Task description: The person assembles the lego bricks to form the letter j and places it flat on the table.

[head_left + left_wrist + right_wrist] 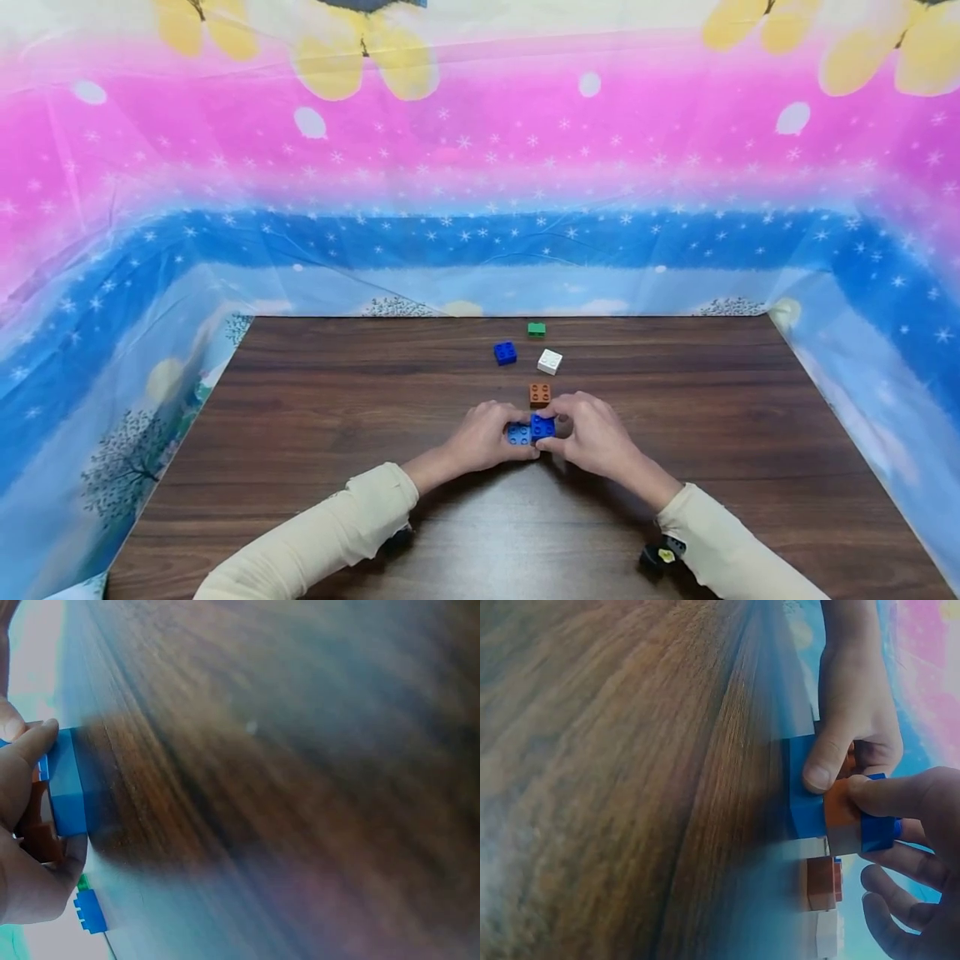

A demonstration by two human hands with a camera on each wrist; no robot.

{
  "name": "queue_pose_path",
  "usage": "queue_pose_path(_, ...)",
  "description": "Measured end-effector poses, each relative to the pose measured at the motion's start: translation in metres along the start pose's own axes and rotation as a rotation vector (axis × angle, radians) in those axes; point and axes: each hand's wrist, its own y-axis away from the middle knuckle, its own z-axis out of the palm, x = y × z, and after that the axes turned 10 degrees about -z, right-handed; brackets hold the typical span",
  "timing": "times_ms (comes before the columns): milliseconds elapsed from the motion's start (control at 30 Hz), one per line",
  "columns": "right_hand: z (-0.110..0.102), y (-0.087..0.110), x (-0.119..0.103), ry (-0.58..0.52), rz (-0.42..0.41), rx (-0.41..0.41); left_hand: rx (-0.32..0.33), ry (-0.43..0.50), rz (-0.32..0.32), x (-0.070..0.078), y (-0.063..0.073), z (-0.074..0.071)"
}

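My left hand (486, 437) grips a light blue brick (517, 434) low over the table, thumb on its near side. From the right, my right hand (597, 433) pinches a dark blue brick (543, 427) between thumb and fingers. Seen in the right wrist view, an orange brick (841, 814) sits between the light blue one (806, 806) and the dark blue one, stacked toward one end of the light blue brick. My right thumb lies across the orange and dark blue bricks. Fingers partly hide the stack in the left wrist view.
Just beyond the hands an orange-brown brick (540, 394) lies on the dark wooden table (337, 375). Farther back are a white brick (550, 361), another dark blue brick (505, 353) and a green brick (536, 330). A printed cloth (480, 242) rises behind the table's far edge.
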Motion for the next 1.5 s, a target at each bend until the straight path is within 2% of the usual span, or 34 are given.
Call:
queue_pose_path(267, -0.002, 0.000, -0.001, -0.014, 0.020, -0.015, 0.003, -0.001, 0.025, -0.001, -0.002, 0.001)
queue_pose_path(433, -0.003, 0.000, -0.002, -0.035, 0.028, -0.018, 0.007, 0.001, 0.014, 0.000, -0.002, 0.000)
queue_pose_path(833, -0.007, 0.003, 0.008, -0.241, 0.059, -0.032, 0.014, 0.016, 0.023, 0.001, -0.003, -0.001)
queue_pose_path(1233, -0.020, -0.003, 0.014, -0.224, 0.048, 0.090, 0.010, 0.012, 0.001, -0.001, -0.002, 0.001)
queue_pose_path(1500, -0.019, -0.012, 0.029, -0.224, 0.068, 0.107, -0.001, 0.013, -0.022, -0.001, -0.001, 0.002)
